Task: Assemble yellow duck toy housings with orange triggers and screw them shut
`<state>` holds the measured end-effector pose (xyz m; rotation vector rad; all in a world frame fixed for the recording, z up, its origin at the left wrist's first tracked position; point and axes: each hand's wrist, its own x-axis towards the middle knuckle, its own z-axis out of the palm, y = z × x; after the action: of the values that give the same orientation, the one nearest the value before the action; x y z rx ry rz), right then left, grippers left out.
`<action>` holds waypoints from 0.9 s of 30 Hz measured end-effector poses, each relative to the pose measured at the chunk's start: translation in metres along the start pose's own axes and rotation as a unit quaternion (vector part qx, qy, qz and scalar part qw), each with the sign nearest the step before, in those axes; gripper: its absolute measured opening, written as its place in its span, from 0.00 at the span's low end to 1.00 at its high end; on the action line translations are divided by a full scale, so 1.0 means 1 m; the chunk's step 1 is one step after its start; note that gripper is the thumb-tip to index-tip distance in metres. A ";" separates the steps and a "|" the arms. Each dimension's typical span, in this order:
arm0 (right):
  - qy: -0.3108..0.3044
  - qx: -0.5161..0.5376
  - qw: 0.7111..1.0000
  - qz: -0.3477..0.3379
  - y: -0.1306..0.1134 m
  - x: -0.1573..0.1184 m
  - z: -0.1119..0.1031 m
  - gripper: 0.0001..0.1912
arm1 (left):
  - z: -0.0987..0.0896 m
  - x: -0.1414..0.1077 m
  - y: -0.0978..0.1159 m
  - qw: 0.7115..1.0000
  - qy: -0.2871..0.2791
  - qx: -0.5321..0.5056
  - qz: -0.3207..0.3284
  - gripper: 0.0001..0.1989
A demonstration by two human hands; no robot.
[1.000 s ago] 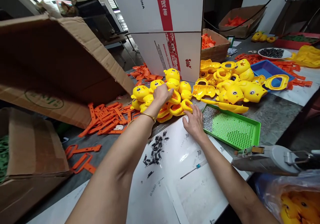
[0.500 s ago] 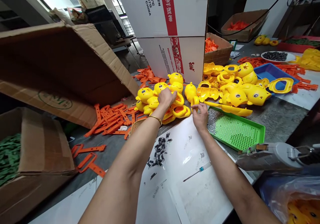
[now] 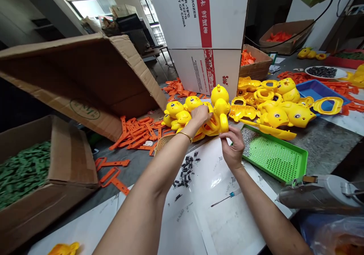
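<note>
Here, the right hand [image 3: 233, 145] pinches a yellow toy [image 3: 222, 107]; left hand [image 3: 200, 114] unclear; green parts [image 3: 25, 171] fill a carton [image 3: 66, 152].

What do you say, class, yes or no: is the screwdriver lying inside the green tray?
No, the screwdriver lies on the white sheet, outside the green tray.

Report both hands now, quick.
Left hand: on the yellow pile; whether it grips anything cannot be told.
Right hand: fingers closed on the lower end of a duck-shaped piece.
</note>
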<state>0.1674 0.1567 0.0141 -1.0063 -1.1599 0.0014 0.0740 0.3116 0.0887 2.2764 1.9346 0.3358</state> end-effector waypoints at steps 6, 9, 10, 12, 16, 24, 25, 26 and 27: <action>-0.068 -0.015 0.996 -0.057 -0.015 -0.024 -0.025 0.11 | -0.024 -0.009 -0.013 0.993 0.070 -0.091 0.013 0.23; -0.108 -0.014 0.989 -0.096 -0.017 -0.031 -0.035 0.13 | -0.039 -0.015 -0.018 0.985 0.090 -0.137 0.051 0.25; -0.120 -0.008 0.987 -0.105 -0.018 -0.032 -0.037 0.13 | -0.042 -0.017 -0.018 0.983 0.084 -0.148 0.063 0.25; -0.139 0.001 0.983 -0.118 -0.020 -0.036 -0.038 0.14 | -0.044 -0.022 -0.019 0.982 0.063 -0.164 0.076 0.25; -0.158 0.021 0.980 -0.121 -0.026 -0.043 -0.040 0.15 | -0.041 -0.033 -0.019 0.975 0.065 -0.199 0.076 0.25; -0.125 0.220 0.923 0.290 -0.036 0.007 -0.059 0.19 | -0.070 -0.075 -0.032 0.952 0.077 -0.276 0.108 0.23; -0.143 0.262 0.882 0.366 -0.037 0.014 -0.056 0.25 | -0.073 -0.085 -0.029 0.946 0.064 -0.291 0.131 0.24; -0.177 0.300 0.836 0.424 -0.038 0.019 -0.052 0.29 | -0.075 -0.096 -0.024 0.937 0.052 -0.308 0.155 0.24; -0.211 0.333 0.792 0.466 -0.041 0.022 -0.047 0.32 | -0.076 -0.108 -0.019 0.928 0.044 -0.327 0.174 0.24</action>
<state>0.1931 0.1127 0.0555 -0.8426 -0.8187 1.4010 0.0206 0.2057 0.1483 2.1261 1.1669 0.9690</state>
